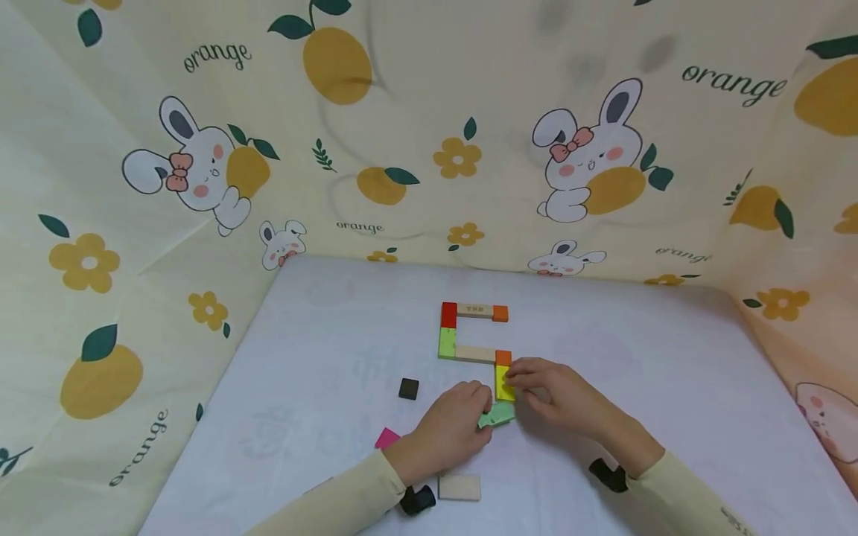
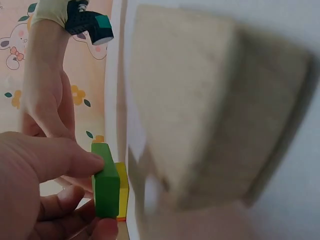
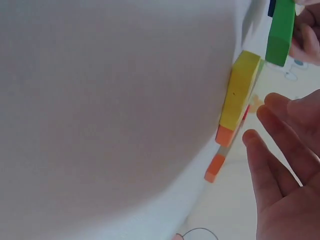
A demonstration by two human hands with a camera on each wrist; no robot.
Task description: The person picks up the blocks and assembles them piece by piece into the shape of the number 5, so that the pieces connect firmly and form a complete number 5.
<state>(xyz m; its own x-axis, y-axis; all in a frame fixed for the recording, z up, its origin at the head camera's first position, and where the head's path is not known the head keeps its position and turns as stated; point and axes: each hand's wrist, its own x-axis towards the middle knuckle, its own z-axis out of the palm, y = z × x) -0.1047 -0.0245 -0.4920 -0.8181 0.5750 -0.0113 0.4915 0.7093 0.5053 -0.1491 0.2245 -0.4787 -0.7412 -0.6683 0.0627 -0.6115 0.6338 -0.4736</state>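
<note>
My left hand (image 1: 447, 423) pinches a green block (image 1: 497, 415) between thumb and fingers, close below the yellow block (image 1: 504, 382). My right hand (image 1: 570, 394) hovers at the yellow block's right side; its fingers are loosely extended and, in the right wrist view, stand apart from the yellow block. That block continues a line of flat blocks: an orange block (image 1: 503, 358), a wooden block (image 1: 475, 355), a light green block (image 1: 447, 343), a red block (image 1: 448, 314), another wooden block (image 1: 474, 310) and a second orange block (image 1: 500, 313) at the top end.
On the white tabletop (image 1: 302, 372), a black block (image 1: 409, 388) lies left of the line. A pink block (image 1: 386, 438) is partly hidden by my left wrist, and a plain wooden block (image 1: 459, 487) lies nearer me. Behind rises a printed cloth (image 1: 415, 119).
</note>
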